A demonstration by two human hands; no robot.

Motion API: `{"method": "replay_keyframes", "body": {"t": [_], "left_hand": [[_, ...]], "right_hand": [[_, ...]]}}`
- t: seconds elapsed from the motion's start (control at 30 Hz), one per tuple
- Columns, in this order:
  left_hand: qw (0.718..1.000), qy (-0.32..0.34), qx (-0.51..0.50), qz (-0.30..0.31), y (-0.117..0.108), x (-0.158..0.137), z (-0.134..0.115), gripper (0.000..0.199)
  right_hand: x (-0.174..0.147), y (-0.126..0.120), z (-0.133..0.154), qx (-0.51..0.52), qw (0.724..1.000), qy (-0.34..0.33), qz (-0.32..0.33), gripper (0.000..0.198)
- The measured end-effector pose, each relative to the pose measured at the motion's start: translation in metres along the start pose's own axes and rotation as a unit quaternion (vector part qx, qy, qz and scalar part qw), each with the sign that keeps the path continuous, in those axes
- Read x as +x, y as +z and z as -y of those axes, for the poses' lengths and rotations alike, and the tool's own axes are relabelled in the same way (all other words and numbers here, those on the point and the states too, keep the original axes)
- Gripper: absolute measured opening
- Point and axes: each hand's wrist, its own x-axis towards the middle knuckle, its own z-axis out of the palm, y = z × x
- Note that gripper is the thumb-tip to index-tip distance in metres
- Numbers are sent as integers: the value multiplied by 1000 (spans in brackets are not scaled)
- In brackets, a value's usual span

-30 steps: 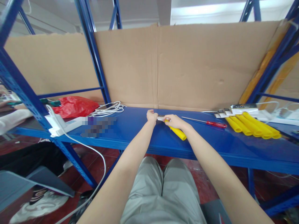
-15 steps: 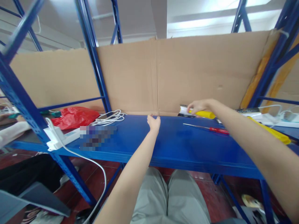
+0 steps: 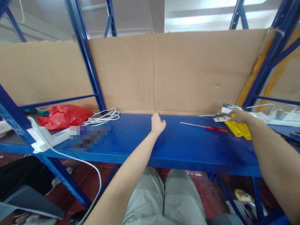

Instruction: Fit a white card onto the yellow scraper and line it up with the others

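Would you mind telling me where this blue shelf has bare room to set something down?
Bare blue shelf lies between the white cables and the left hand, and along the front edge below the red-handled screwdriver. It is crowded at the right hand, among the yellow tubes.

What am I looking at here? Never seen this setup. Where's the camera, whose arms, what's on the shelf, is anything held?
There is no machine: a person works with bare hands, and one camera on their head looks forward and down, so both arms reach in from below. The surface is a blue metal shelf backed by cardboard. The left hand rests empty on the shelf at mid-back. The right hand is far right, on a yellow tube among others; whether it grips it cannot be told. Beside it lie small flat white parts, a red-handled screwdriver, and to the left white cables, a red bag and a white power strip.
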Motion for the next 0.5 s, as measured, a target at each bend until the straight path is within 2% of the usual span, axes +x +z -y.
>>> {"method": "replay_keyframes", "body": {"t": [0.03, 0.1, 0.33, 0.5], "left_hand": [[1000, -2, -1, 0, 0, 0, 1, 44], [1000, -5, -3, -2, 0, 1, 2, 43], [1000, -9, 5, 9, -2, 1, 2, 41], [1000, -3, 6, 18, 0, 2, 5, 40]], "right_hand": [[-2, 5, 6, -12, 999, 34, -8, 17], [-6, 10, 22, -34, 998, 54, -5, 22], [-10, 17, 76, -56, 997, 9, 48, 26], [-6, 33, 91, -5, 997, 19, 76, 25]]}}
